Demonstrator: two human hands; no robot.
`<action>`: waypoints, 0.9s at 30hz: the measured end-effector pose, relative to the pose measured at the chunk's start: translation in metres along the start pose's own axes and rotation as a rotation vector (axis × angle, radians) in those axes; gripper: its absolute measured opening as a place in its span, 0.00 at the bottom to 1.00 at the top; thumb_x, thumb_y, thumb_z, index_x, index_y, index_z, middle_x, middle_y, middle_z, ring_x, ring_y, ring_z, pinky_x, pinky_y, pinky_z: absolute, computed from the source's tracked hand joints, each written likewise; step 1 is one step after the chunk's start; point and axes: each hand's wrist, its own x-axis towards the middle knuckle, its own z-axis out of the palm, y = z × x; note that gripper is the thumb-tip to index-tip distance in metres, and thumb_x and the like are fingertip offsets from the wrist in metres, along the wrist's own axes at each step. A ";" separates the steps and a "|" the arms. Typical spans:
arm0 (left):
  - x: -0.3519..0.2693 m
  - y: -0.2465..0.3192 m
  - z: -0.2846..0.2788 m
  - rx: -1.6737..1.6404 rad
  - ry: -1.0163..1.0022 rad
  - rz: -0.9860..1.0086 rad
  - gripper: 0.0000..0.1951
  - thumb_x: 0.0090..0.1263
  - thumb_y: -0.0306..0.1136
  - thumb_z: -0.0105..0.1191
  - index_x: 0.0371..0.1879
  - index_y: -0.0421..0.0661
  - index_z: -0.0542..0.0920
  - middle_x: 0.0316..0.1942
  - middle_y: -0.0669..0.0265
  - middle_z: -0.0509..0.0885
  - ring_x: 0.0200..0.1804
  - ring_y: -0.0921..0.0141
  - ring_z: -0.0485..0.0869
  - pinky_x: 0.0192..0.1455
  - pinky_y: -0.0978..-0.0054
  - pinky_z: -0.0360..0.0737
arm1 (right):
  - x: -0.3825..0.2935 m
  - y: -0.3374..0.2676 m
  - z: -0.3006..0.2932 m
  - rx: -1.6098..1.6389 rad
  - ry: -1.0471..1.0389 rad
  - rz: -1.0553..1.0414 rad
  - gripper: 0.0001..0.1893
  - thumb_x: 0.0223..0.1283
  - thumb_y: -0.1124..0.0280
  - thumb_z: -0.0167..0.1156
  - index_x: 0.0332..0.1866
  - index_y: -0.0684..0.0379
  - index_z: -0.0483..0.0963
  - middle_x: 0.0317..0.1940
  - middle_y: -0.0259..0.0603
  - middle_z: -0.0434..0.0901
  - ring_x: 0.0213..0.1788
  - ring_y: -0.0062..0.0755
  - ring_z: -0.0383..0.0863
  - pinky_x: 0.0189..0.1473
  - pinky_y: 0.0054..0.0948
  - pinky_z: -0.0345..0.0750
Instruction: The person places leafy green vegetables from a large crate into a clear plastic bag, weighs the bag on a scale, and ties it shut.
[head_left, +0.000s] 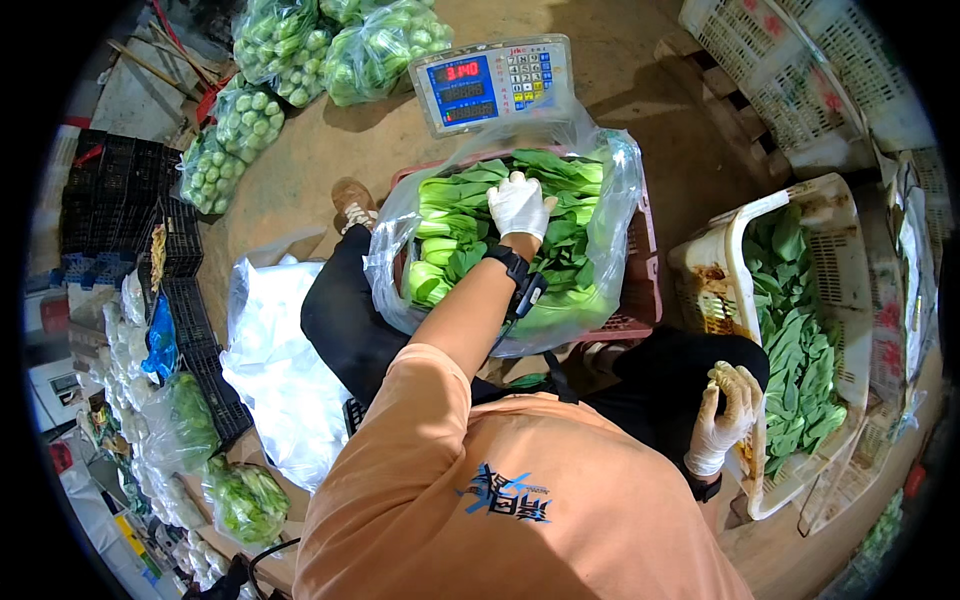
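My left hand (517, 206), in a white glove, reaches into a clear plastic bag (390, 225) and rests on leafy bok choy (450, 221). Its fingertips are bent down against the leaves, so any grip there is hidden. The bag lines a reddish plastic crate (637, 262), with its mouth spread wide. Pale stems face the crate's two sides, and dark leaves meet in the middle. By my knee, my right hand (724, 412), gloved too, has loosely bent fingers apart and nothing visible in them. Beside it stands a dirty white crate (739, 277) holding loose bok choy (795, 352).
A digital scale display (491, 82) with lit digits stands beyond the lined crate. Filled bags of bok choy (379, 52) sit at the far left. White plastic bags (285, 367) lie left of my leg, near black crates (180, 300). White crates (787, 82) stand at upper right.
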 end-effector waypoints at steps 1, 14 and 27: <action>0.002 0.004 -0.004 0.020 -0.028 -0.010 0.15 0.57 0.50 0.61 0.31 0.51 0.84 0.37 0.66 0.79 0.44 0.65 0.79 0.46 0.63 0.70 | -0.001 0.001 0.000 0.006 -0.007 0.005 0.06 0.49 0.78 0.58 0.34 0.60 0.77 0.38 0.39 0.83 0.47 0.44 0.77 0.55 0.39 0.70; 0.014 -0.015 0.008 -0.616 -0.035 -0.213 0.10 0.52 0.39 0.59 0.25 0.46 0.85 0.28 0.53 0.84 0.35 0.58 0.84 0.40 0.67 0.79 | -0.002 0.001 -0.002 0.044 0.035 0.004 0.05 0.49 0.77 0.59 0.33 0.61 0.78 0.38 0.39 0.82 0.47 0.44 0.77 0.54 0.38 0.71; -0.204 0.018 -0.088 -0.773 -0.425 0.909 0.09 0.53 0.26 0.57 0.34 0.49 0.85 0.31 0.63 0.83 0.36 0.61 0.82 0.41 0.66 0.79 | -0.019 0.005 -0.009 0.116 0.125 -0.055 0.06 0.49 0.78 0.60 0.33 0.60 0.78 0.37 0.39 0.83 0.47 0.43 0.78 0.54 0.38 0.72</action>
